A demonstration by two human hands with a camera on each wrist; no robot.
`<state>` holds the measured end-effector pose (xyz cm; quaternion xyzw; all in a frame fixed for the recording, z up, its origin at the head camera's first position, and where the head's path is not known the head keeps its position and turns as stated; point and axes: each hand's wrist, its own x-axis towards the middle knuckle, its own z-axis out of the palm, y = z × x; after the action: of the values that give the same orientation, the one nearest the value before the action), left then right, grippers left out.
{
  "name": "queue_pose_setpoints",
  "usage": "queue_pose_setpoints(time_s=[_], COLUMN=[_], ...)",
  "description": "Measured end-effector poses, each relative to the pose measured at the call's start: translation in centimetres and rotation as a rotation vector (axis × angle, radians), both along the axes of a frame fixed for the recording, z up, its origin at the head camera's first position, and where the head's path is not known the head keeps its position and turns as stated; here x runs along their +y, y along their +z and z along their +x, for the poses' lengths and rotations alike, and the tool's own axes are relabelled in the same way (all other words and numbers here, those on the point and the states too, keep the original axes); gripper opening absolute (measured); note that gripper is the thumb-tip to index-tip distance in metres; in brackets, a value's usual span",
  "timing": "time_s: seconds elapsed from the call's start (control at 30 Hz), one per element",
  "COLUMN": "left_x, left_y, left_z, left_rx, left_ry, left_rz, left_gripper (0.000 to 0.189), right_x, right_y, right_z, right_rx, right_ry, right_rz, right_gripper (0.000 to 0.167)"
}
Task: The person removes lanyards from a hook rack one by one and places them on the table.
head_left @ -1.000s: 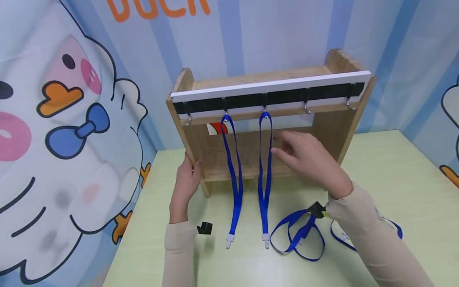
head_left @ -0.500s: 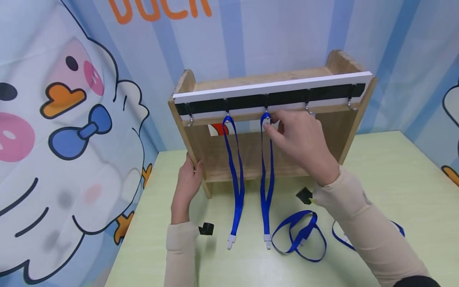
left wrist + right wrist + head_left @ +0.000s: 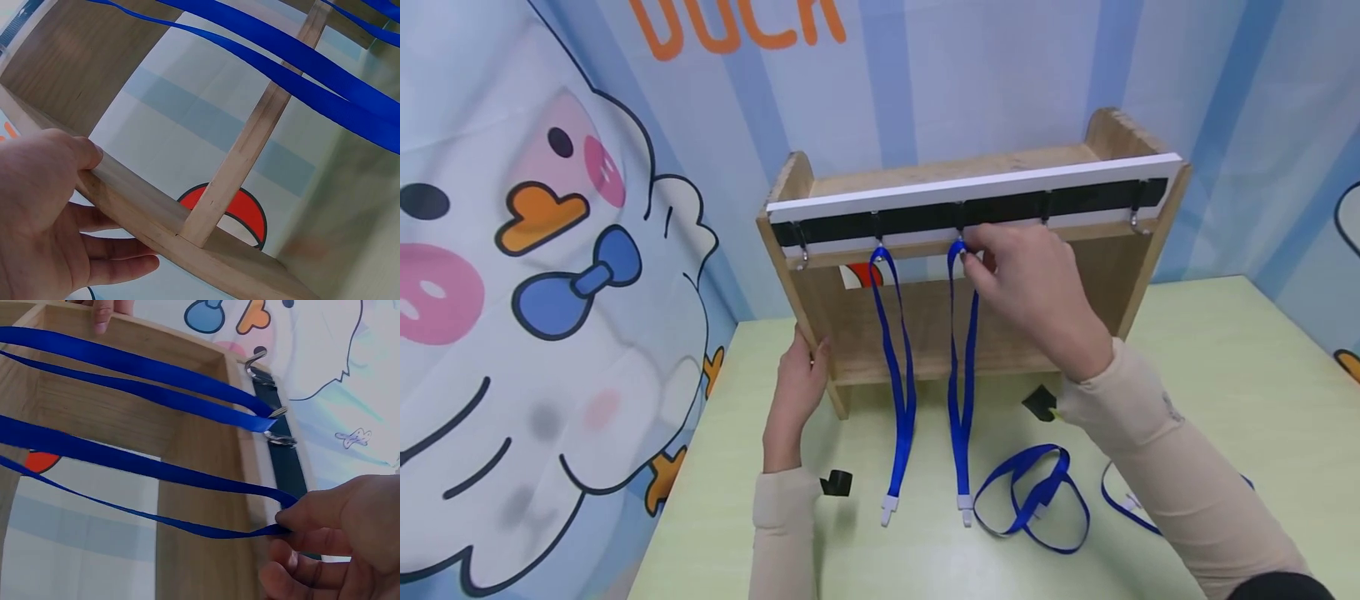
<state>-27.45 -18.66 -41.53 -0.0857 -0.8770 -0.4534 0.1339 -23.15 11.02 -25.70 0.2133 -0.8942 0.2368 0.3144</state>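
Left hand (image 3: 803,379) grips the pale wooden shelf (image 3: 931,325); right hand (image 3: 1037,287) pinches one hung blue ribbon lanyard (image 3: 962,458). Another lanyard (image 3: 901,454) hangs between them; two loose lanyards (image 3: 1041,493) on the tabletop (image 3: 917,567) below apparently remain.

Orange "DUCK" lettering (image 3: 749,20), tops cropped, on backdrop (image 3: 1000,75).

Head view: bright, diffuse, fairly even light, consistent with a source above; soft-edged shadow on the bench (image 3: 703,521) beside the left sleeve (image 3: 782,533), with pale sheen towards the near edge; dimmer interior in the wooden shelf (image 3: 928,329); mostly sharp, with slight wide-angle stretching at the margins. Left wrist view: duller, lower in contrast, with a hazy, blurred area at right. Right wrist view: shaded interior against washed-out wall cloth (image 3: 375,375); glints on the metal hook (image 3: 280,439); pale highlight near the end of the upper blue strap (image 3: 125,361).
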Motion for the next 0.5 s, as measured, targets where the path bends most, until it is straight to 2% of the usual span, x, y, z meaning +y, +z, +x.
queue_pose_setpoints(time_s=[0.13,0.3,0.5], left_x=[0.0,-0.1,0.0], left_y=[0.0,0.0,0.0], left_z=[0.2,0.3,0.1], left_rx=[-0.007,-0.001,0.016], left_ry=[0.008,0.008,-0.005], left_rz=[0.0,0.0,0.008], left_gripper=[0.056,0.055,0.055], right_x=[-0.1,-0.4,-1.0], right_y=[0.3,0.9,1.8], right_z=[0.8,1.9,3.1], right_rx=[0.012,0.073,0.109], right_ry=[0.001,0.008,0.099], right_rz=[0.016,-0.006,-0.04], right_gripper=[0.018,0.018,0.012])
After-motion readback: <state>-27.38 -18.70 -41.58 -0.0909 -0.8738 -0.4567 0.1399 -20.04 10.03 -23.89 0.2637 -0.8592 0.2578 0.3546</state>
